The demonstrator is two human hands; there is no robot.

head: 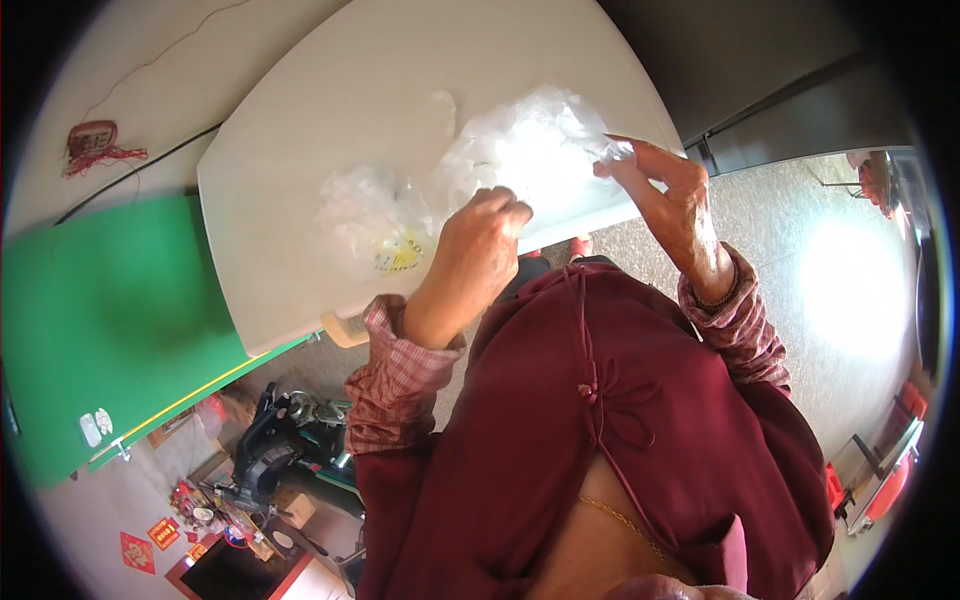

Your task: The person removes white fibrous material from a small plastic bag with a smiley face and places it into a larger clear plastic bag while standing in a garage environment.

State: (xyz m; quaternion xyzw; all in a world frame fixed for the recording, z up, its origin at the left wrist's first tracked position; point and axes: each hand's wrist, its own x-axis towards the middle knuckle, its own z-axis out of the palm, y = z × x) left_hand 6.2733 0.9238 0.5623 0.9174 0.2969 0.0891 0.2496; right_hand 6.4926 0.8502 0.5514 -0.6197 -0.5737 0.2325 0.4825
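A crumpled clear plastic bag (pixel 529 161) lies on the white tabletop (pixel 322 105), washed out by glare in its middle. My right hand (pixel 667 184) pinches the bag's right edge between thumb and fingertips, where the film bunches up. Curled at the near left edge of the same bag is my left hand (pixel 484 244); its fingertips are hidden beneath the knuckles, and it appears to grip the film. Just left of that hand rests a second thin plastic bag (pixel 367 221), whose yellow patch bears dark printing.
A green board (pixel 127 277) with a yellow edge strip adjoins the table's left side. Dark cabinet-like panels (pixel 750 67) stand beyond the right edge. Behind on the left are a motor scooter (pixel 274 450) and a television (pixel 236 570). Sunlit floor (pixel 780 247) lies at right.
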